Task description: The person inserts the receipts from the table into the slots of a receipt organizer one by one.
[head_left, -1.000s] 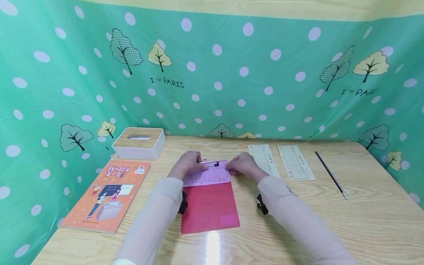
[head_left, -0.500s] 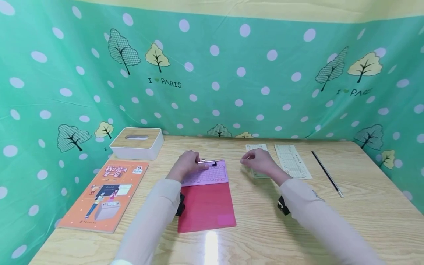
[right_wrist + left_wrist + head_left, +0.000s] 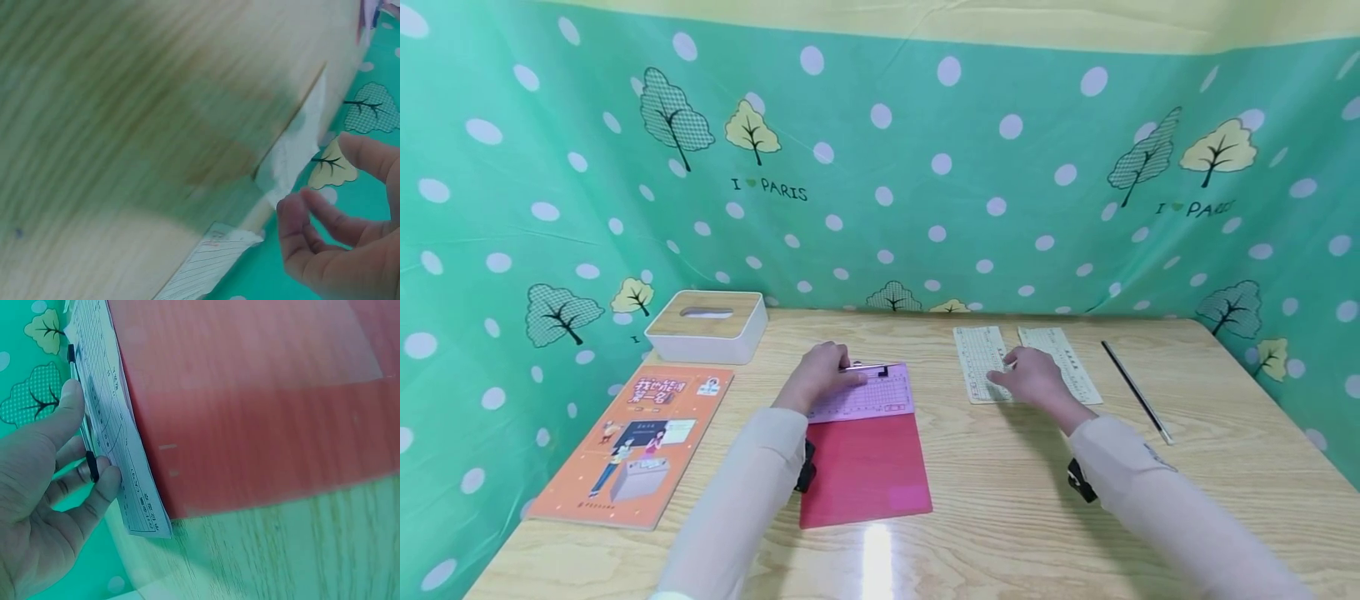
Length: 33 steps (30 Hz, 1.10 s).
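A red clipboard lies on the table, with a pink-looking printed slip along its top end. My left hand grips the metal clip there, thumb and fingers around its bar in the left wrist view. My right hand hovers over two pale printed slips, the nearer one and the farther one, partly covering them in the head view. Its fingers are loosely bent and hold nothing in the right wrist view, where one slip sits just beyond the fingertips.
An orange book lies at the left, with a white tissue box with a wooden lid behind it. A dark thin rod lies right of the slips. A green dotted curtain hangs along the table's back edge.
My right hand has left the clipboard's top right corner and moved right to above the pale slips. The left hand keeps its place at the clip.
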Available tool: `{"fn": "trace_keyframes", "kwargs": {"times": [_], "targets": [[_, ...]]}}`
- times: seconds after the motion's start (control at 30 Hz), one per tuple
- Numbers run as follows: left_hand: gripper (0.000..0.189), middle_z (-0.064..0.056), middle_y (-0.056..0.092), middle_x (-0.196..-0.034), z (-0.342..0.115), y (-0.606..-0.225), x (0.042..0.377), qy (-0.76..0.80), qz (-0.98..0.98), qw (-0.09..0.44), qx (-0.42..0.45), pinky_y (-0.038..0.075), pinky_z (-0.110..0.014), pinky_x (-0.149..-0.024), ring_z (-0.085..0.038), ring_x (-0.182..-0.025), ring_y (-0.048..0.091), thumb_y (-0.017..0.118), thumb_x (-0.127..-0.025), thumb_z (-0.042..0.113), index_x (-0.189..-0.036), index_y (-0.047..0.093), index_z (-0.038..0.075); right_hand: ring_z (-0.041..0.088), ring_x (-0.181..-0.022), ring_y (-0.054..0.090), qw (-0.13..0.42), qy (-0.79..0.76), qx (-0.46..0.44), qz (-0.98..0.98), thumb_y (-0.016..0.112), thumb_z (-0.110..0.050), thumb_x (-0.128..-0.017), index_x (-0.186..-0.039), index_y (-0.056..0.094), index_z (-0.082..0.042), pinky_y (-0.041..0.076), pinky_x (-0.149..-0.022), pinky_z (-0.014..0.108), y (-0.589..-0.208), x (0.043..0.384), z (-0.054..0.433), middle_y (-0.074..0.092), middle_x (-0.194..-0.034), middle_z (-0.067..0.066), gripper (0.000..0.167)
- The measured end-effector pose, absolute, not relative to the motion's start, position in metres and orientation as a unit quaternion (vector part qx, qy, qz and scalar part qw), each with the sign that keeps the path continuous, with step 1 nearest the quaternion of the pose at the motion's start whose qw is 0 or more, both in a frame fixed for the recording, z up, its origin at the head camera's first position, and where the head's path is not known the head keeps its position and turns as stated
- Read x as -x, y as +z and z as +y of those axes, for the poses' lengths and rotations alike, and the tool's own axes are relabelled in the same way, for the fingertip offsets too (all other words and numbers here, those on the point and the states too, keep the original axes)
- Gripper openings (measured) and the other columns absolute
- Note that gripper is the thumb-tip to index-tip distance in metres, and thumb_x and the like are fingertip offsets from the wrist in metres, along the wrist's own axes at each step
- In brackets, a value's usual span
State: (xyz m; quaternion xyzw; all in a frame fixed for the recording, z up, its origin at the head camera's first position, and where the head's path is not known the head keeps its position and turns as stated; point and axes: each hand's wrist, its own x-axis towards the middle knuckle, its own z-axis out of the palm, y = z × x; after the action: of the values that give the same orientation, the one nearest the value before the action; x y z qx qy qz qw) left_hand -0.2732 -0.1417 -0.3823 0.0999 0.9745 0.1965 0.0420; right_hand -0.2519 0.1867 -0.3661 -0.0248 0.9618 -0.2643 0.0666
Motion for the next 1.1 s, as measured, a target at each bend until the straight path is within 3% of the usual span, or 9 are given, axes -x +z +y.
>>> {"fn": "trace_keyframes", "kwargs": {"times": [0.1, 0.17, 0.23, 0.33, 0.9, 1.1], "targets": [[0.033, -0.008, 0.060, -0.087, -0.141, -0.381, 0.272, 0.197, 0.974, 0.045, -0.100, 0.049, -0.038, -0.079, -0.022, -0.080, 0.053, 0.080, -0.089, 0.031, -0.090, 0.064, 0.002, 0.043, -0.103, 0.060, 0.062, -0.249, 0.020, 0.966, 0.070, -0.032, -0.096, -0.124, 0.055, 0.017, 0.050, -0.088, 0.052, -0.371, 0.252, 0.192, 0.060, -0.122, 0.034, 0.059], [0.033, -0.008, 0.060, -0.088, -0.141, -0.381, 0.272, 0.198, 0.974, 0.047, -0.099, 0.049, -0.038, -0.079, -0.022, -0.081, 0.053, 0.080, -0.089, 0.031, -0.091, 0.064, 0.002, 0.035, -0.084, 0.060, 0.061, -0.245, 0.014, 0.968, 0.072, -0.034, -0.094, -0.108, 0.058, 0.016, 0.052, -0.078, 0.046, -0.375, 0.252, 0.194, 0.063, -0.101, 0.030, 0.054], [0.033, -0.008, 0.060, -0.088, -0.141, -0.381, 0.272, 0.200, 0.974, 0.047, -0.099, 0.049, -0.038, -0.079, -0.022, -0.081, 0.053, 0.080, -0.089, 0.031, -0.091, 0.064, 0.002, 0.024, -0.068, 0.051, 0.061, -0.243, 0.005, 0.968, 0.074, -0.035, -0.093, -0.088, 0.057, 0.009, 0.048, -0.066, 0.039, -0.378, 0.252, 0.194, 0.057, -0.079, 0.018, 0.047], [0.032, -0.008, 0.060, -0.089, -0.142, -0.382, 0.272, 0.204, 0.973, 0.050, -0.100, 0.049, -0.038, -0.079, -0.022, -0.081, 0.053, 0.081, -0.089, 0.030, -0.091, 0.065, 0.002, 0.017, -0.058, 0.039, 0.070, -0.228, -0.008, 0.971, 0.076, -0.036, -0.091, -0.070, 0.046, -0.006, 0.037, -0.056, 0.031, -0.380, 0.252, 0.193, 0.040, -0.064, 0.004, 0.047], [0.026, -0.005, 0.059, -0.079, -0.143, -0.380, 0.272, 0.212, 0.969, 0.039, -0.123, 0.046, -0.036, -0.074, -0.020, -0.076, 0.051, 0.082, -0.088, 0.023, -0.083, 0.063, 0.005, 0.018, -0.062, 0.042, 0.135, -0.214, -0.020, 0.967, 0.078, -0.020, -0.089, -0.068, 0.042, -0.009, 0.037, -0.058, 0.029, -0.370, 0.260, 0.190, 0.041, -0.065, 0.003, 0.043], [0.025, -0.005, 0.058, -0.078, -0.142, -0.380, 0.271, 0.213, 0.968, 0.042, -0.126, 0.045, -0.035, -0.073, -0.020, -0.075, 0.051, 0.081, -0.089, 0.022, -0.082, 0.062, 0.006, 0.021, -0.068, 0.044, 0.143, -0.233, -0.024, 0.962, 0.078, -0.021, -0.089, -0.081, 0.045, -0.005, 0.038, -0.061, 0.031, -0.368, 0.256, 0.193, 0.044, -0.074, 0.006, 0.037]]}}
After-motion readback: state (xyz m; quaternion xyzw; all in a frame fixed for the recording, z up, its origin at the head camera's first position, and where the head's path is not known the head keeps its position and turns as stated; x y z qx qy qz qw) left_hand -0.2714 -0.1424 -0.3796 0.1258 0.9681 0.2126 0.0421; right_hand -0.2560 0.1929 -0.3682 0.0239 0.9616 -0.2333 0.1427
